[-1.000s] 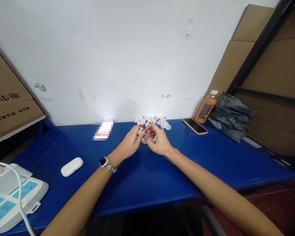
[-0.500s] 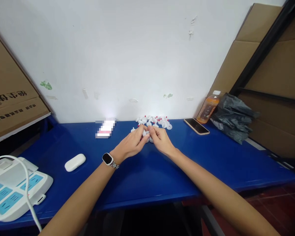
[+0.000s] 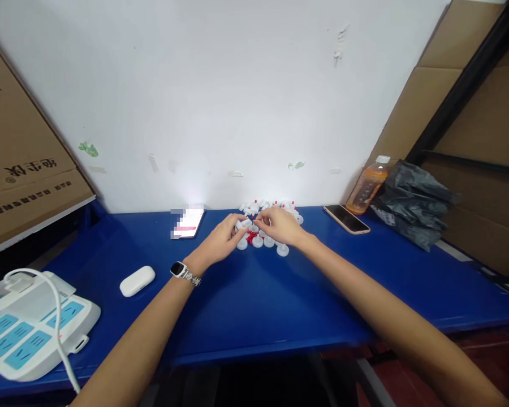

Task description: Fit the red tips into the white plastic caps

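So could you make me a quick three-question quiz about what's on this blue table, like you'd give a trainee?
1. True or false: the left hand and right hand meet over the pile of small white and red plastic parts.
2. What lies nearest the orange drink bottle? A) smartphone B) earbud case C) power strip
3. Fill in: the wrist with the smartwatch is the ____ one.

Key:
1. True.
2. A, the smartphone; the white earbud case and the power strip lie far to the left on the blue table.
3. Left.
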